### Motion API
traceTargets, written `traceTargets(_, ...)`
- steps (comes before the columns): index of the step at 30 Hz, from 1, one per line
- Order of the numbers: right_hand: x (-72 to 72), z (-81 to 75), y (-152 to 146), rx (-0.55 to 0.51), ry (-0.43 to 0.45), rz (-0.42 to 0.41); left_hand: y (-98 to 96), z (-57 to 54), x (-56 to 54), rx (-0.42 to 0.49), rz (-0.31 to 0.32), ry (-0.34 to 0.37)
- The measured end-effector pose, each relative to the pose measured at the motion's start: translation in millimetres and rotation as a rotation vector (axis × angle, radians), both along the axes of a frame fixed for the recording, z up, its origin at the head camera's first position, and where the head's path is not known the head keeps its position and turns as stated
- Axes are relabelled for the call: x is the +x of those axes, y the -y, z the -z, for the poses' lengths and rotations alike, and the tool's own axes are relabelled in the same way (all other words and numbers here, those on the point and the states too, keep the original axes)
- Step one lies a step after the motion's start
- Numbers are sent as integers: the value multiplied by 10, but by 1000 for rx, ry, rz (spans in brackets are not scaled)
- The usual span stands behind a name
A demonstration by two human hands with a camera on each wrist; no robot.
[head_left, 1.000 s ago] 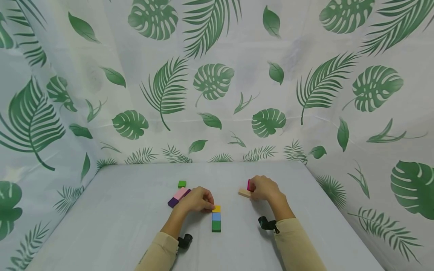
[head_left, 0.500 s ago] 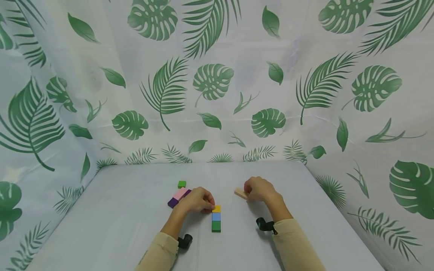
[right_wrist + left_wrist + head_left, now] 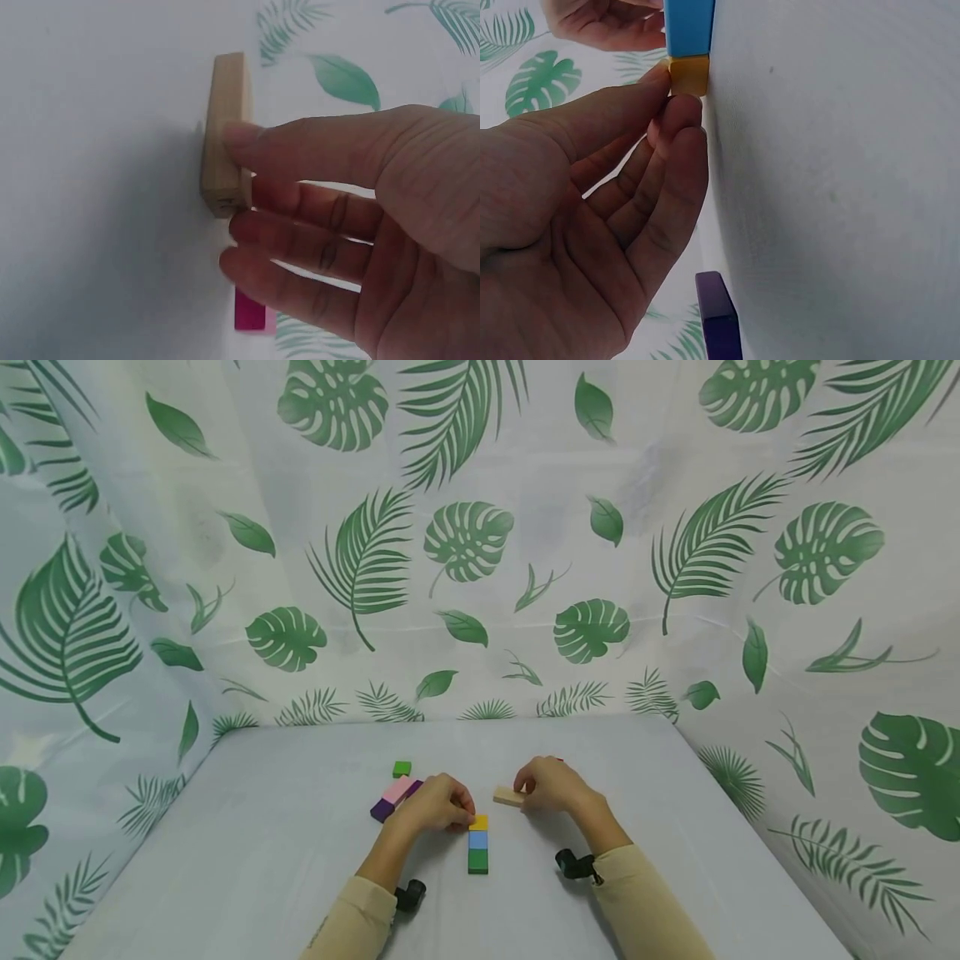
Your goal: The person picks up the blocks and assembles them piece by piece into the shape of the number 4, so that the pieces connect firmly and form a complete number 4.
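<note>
My left hand (image 3: 435, 803) holds the yellow block (image 3: 689, 76), thumb on its side and fingertips at its end. That block is the far end of a row on the white table, touching a blue block (image 3: 478, 840), with a green block (image 3: 478, 862) nearest me. To the right, my right hand (image 3: 555, 785) pinches a plain wooden block (image 3: 225, 127) between thumb and fingers, slightly tilted. The wooden block (image 3: 508, 796) stands right of and beyond the row. Behind the right hand's fingers shows a magenta block (image 3: 250, 309), mostly hidden in the head view.
Left of my left hand lie a pink block (image 3: 397, 789) and a dark purple block (image 3: 382, 810), with more purple partly hidden beside them. A small bright green block (image 3: 402, 769) lies farther back. Leaf-patterned cloth (image 3: 480, 677) hangs behind the table.
My right hand has moved left with the wooden block, away from the magenta block and towards the row. My left hand has stayed at the yellow block.
</note>
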State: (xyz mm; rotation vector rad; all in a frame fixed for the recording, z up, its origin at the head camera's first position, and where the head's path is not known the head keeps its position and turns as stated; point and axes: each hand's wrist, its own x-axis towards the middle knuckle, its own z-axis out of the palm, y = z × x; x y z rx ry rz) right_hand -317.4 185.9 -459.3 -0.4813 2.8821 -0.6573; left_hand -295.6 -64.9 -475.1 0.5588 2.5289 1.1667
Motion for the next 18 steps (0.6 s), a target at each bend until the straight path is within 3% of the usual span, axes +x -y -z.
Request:
traceTargets(10,-6,59,103,-145,73,-143,-1,4,-3,-12,2,-9)
traceTargets(18,-42,118,117,-178,79,-202,-4,3,-9,-19,-3,-11)
